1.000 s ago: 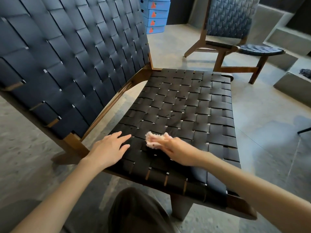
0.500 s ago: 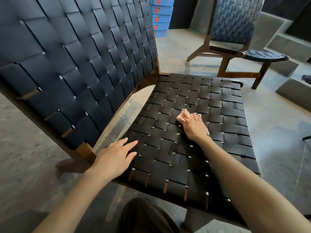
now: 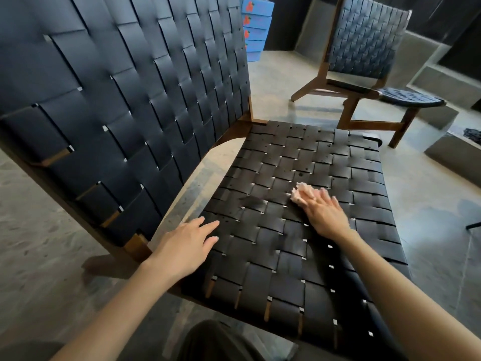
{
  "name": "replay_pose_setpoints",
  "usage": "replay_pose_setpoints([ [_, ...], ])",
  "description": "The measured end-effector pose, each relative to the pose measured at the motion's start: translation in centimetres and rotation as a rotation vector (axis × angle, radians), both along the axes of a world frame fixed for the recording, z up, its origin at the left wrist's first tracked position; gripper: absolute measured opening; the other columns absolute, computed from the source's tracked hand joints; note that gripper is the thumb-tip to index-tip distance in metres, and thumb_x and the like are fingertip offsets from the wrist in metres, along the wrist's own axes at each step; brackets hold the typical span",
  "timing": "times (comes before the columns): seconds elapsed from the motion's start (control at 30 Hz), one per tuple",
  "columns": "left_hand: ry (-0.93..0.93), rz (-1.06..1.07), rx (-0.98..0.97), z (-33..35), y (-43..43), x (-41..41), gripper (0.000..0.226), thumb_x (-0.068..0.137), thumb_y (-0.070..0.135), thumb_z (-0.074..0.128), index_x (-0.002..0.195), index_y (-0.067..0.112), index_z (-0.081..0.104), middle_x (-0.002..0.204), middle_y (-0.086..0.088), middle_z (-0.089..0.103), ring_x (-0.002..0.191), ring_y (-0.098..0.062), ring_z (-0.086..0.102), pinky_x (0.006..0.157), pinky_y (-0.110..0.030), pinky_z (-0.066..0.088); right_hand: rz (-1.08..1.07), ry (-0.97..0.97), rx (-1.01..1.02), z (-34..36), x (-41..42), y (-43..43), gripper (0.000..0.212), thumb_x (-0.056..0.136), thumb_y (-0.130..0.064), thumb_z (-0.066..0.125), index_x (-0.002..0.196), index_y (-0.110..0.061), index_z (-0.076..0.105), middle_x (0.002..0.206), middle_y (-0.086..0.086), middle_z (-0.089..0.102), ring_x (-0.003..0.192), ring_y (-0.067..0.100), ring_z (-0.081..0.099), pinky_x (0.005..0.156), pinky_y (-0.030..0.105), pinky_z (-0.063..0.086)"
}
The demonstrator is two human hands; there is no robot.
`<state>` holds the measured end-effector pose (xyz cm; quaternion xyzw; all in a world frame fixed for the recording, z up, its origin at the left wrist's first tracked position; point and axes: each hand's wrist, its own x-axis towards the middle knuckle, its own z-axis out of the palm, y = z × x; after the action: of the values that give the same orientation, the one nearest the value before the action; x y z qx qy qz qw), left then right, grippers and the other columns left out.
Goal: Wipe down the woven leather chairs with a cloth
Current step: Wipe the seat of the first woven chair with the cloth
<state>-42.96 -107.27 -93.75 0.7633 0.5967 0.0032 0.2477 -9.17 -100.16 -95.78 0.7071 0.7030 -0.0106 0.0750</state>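
A black woven leather chair with a wooden frame fills the view; its seat [image 3: 299, 162] lies in front of me and its backrest [image 3: 125, 95] rises on the left. My right hand [image 3: 325, 212] lies flat with straight fingers on a small pink cloth [image 3: 299, 192], pressing it onto the middle of the seat. Most of the cloth is hidden under the fingers. My left hand [image 3: 187, 243] rests flat on the seat's near left corner, fingers straight, holding nothing. Dark specks dot the far part of the seat.
A second woven chair [image 3: 364, 48] stands at the back right on the concrete floor. Blue boxes [image 3: 256, 24] are stacked behind the backrest. Grey concrete steps [image 3: 442, 87] run along the right side. My knee [image 3: 221, 342] shows at the bottom edge.
My right hand has slid the cloth from the seat's near left part forward to its middle. The left hand has stayed on the near left corner.
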Motion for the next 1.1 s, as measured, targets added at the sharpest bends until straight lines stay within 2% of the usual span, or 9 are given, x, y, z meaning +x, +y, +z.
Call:
replay_pose_setpoints([
  [0.13, 0.07, -0.045, -0.086, -0.6, 0.3, 0.6, 0.051, 0.102, 0.047, 0.031, 0.151, 0.039, 0.02, 0.16, 0.001, 0.02, 0.142, -0.023, 0.03, 0.113, -0.04, 0.031, 0.037, -0.011, 0.05, -1.4, -2.2, 1.7, 0.077, 0.086, -0.049, -0.011, 0.149, -0.033, 0.03, 0.161, 0.002, 0.013, 0.142, 0.03, 0.019, 0.118, 0.043, 0.006],
  [0.27, 0.097, -0.06, -0.098, -0.5, 0.9, 0.5, 0.054, 0.103, 0.045, 0.033, 0.153, 0.035, 0.016, 0.161, 0.001, 0.015, 0.143, -0.023, 0.028, 0.114, -0.042, 0.032, 0.264, 0.114, 0.022, -3.2, -8.5, 4.8, 0.047, 0.104, -0.025, 0.015, 0.143, -0.026, 0.041, 0.16, 0.007, 0.017, 0.136, 0.033, 0.029, 0.117, 0.044, 0.009],
  [0.4, 0.098, -0.089, -0.072, 0.0, 1.2, 0.0, 0.054, 0.103, 0.043, 0.035, 0.153, 0.034, 0.017, 0.161, 0.005, 0.013, 0.144, -0.021, 0.028, 0.113, -0.042, 0.033, 0.356, 0.276, -0.042, -4.9, -13.7, 8.0, 0.047, 0.106, -0.03, 0.023, 0.153, -0.021, 0.023, 0.161, 0.007, 0.013, 0.147, 0.032, 0.01, 0.12, 0.043, -0.002],
  [0.6, 0.085, -0.113, -0.005, -0.4, 1.3, -0.3, 0.051, 0.103, 0.043, 0.033, 0.152, 0.037, 0.019, 0.16, 0.007, 0.018, 0.142, -0.018, 0.029, 0.11, -0.039, 0.037, 0.4, 0.305, -0.028, -5.5, -15.8, 11.3, 0.043, 0.106, -0.033, 0.025, 0.144, -0.025, 0.043, 0.158, 0.003, 0.026, 0.145, 0.03, 0.018, 0.121, 0.043, 0.004],
  [0.67, 0.075, -0.124, 0.011, -0.6, 1.3, -0.2, 0.05, 0.103, 0.043, 0.033, 0.152, 0.037, 0.02, 0.159, 0.007, 0.019, 0.142, -0.017, 0.028, 0.108, -0.038, 0.037, 0.49, 0.383, -0.037, -4.8, -16.2, 9.1, 0.041, 0.106, -0.033, 0.028, 0.137, -0.024, 0.053, 0.155, 0.001, 0.033, 0.142, 0.025, 0.024, 0.121, 0.038, 0.007],
  [0.77, 0.064, -0.133, 0.02, -0.9, 1.5, 0.1, 0.049, 0.104, 0.042, 0.032, 0.151, 0.036, 0.023, 0.159, 0.007, 0.019, 0.144, -0.016, 0.024, 0.11, -0.04, 0.037, 0.597, 0.473, -0.113, -3.6, -15.6, 4.3, 0.057, 0.099, -0.054, 0.016, 0.145, -0.032, 0.04, 0.158, -0.01, 0.022, 0.146, 0.009, 0.005, 0.121, 0.029, 0.002],
  [0.87, 0.082, -0.148, 0.051, -1.0, 1.8, 0.2, 0.048, 0.104, 0.042, 0.03, 0.151, 0.036, 0.024, 0.158, 0.006, 0.021, 0.141, -0.017, 0.028, 0.108, -0.039, 0.039, 0.664, 0.5, -0.149, -3.0, -14.0, 2.6, 0.046, 0.103, -0.038, 0.029, 0.148, -0.03, 0.033, 0.154, -0.02, 0.009, 0.138, -0.007, -0.004, 0.117, 0.016, -0.005],
  [1.0, 0.079, -0.145, 0.068, -0.9, 2.2, 0.2, 0.046, 0.104, 0.042, 0.028, 0.15, 0.039, 0.025, 0.158, 0.008, 0.023, 0.14, -0.017, 0.032, 0.109, -0.038, 0.038, 0.551, 0.324, -0.108, -3.8, -12.1, 6.9, 0.042, 0.106, -0.036, 0.026, 0.147, -0.039, 0.031, 0.162, -0.007, 0.002, 0.149, 0.023, -0.005, 0.119, 0.042, 0.0],
  [1.1, 0.079, -0.151, 0.081, -1.1, 2.0, 0.1, 0.047, 0.104, 0.042, 0.028, 0.151, 0.04, 0.021, 0.159, 0.009, 0.02, 0.141, -0.015, 0.03, 0.11, -0.036, 0.037, 0.34, 0.298, -0.057, -4.2, -12.7, 8.8, 0.048, 0.104, -0.045, 0.022, 0.151, -0.037, 0.021, 0.162, -0.001, -0.004, 0.147, 0.024, -0.014, 0.12, 0.044, -0.006],
])
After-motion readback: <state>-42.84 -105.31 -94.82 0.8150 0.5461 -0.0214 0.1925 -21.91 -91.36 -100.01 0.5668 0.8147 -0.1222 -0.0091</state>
